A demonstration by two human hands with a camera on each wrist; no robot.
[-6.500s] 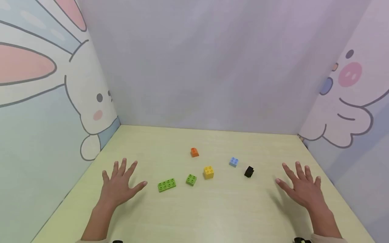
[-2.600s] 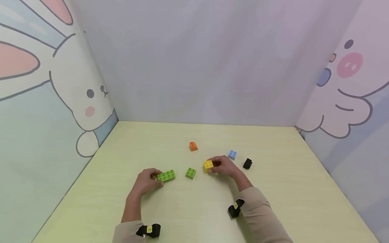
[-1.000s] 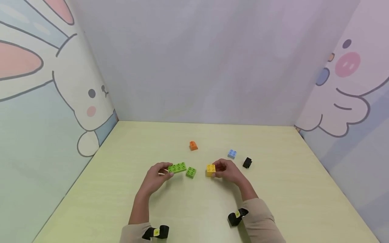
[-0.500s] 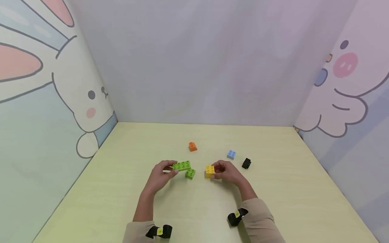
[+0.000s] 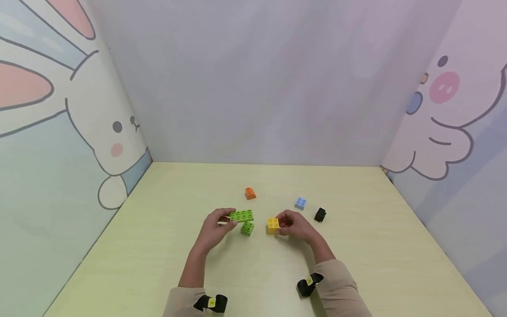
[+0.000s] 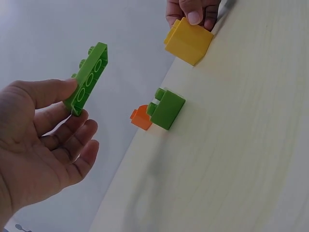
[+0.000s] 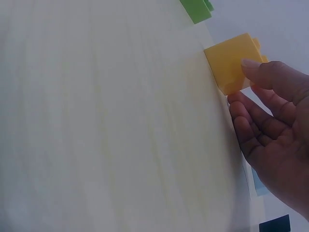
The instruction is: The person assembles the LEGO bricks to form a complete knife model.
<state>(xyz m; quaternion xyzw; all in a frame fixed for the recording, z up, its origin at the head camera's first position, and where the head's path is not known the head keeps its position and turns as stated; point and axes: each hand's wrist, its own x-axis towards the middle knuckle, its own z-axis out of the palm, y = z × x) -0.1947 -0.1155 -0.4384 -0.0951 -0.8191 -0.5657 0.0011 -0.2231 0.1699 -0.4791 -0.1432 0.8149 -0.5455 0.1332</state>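
My left hand [image 5: 214, 230] pinches one end of a long green building brick [image 5: 242, 215] between thumb and fingers. In the left wrist view this brick [image 6: 88, 79] is up off the table, its hollow underside showing. A small square green brick [image 5: 247, 228] stands on the table just below it in the head view. My right hand [image 5: 298, 225] holds a taller yellow brick [image 5: 273, 226] by its right side, thumb on the near face. The right wrist view shows the yellow brick [image 7: 235, 63] low at the table surface.
Behind the hands lie an orange sloped brick [image 5: 250, 193], a light blue brick [image 5: 300, 203] and a black piece [image 5: 320, 215] at the right. Printed walls stand left and right of the pale table [image 5: 190, 189], and a plain grey backdrop [image 5: 261, 88] rises behind it.
Both hands came in from the sides and gripped bricks. The left hand lifted the long green brick and carried it right, over the small green one. The right hand barely shifted the yellow brick.
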